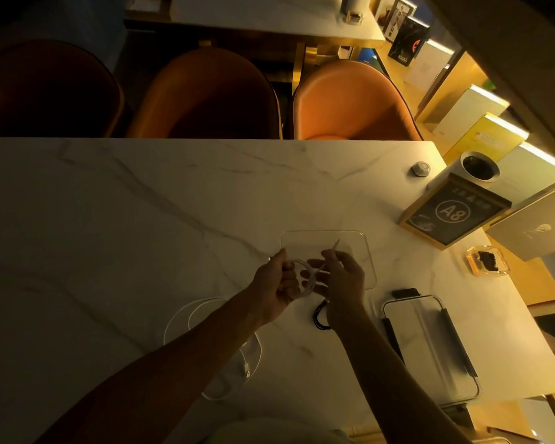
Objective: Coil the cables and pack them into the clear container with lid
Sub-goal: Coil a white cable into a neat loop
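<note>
My left hand (277,283) grips a small coil of white cable (306,277) above the marble table. My right hand (345,277) pinches that cable's free end, whose plug tip (336,243) sticks up and away. Just beyond both hands sits the clear container (364,248), open and hard to see into. Its lid (430,344), with dark clip edges, lies to the right of my right forearm. A dark cable (320,317) lies on the table under my right wrist. Another white cable (237,360) lies in loose loops under my left forearm.
A framed "A8" sign (452,213), a white cup (476,168) and a small clear box (487,261) stand at the table's right side. Orange chairs (350,100) line the far edge. Books fill a shelf at the right.
</note>
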